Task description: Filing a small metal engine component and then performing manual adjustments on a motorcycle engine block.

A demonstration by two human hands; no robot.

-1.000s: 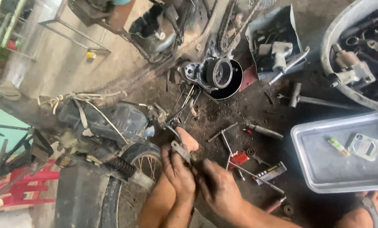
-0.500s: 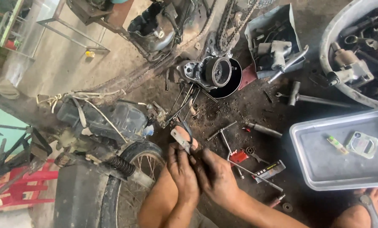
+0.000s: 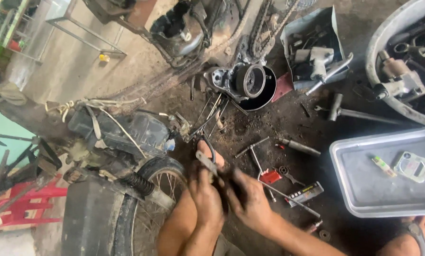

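Observation:
Both hands meet low in the middle of the head view, over the oily ground beside a motorcycle wheel (image 3: 151,199). My left hand (image 3: 207,196) grips a small grey metal part (image 3: 206,162) that sticks up past the fingers. My right hand (image 3: 248,198) closes on the same piece from the right, fingers dark with grease. A thin black cable (image 3: 209,146) loops just above the part. My bare foot or toes (image 3: 204,148) show behind it.
An engine casing with a round black bowl (image 3: 250,83) lies further away. Long bolts and a socket wrench (image 3: 283,187) lie right of the hands. A grey metal tray (image 3: 364,189) with a gasket sits at right. A basin of parts (image 3: 402,71) is top right.
The hands have shifted slightly up and left with the metal part; the right hand has closed in tighter against the left. The view has tilted a little.

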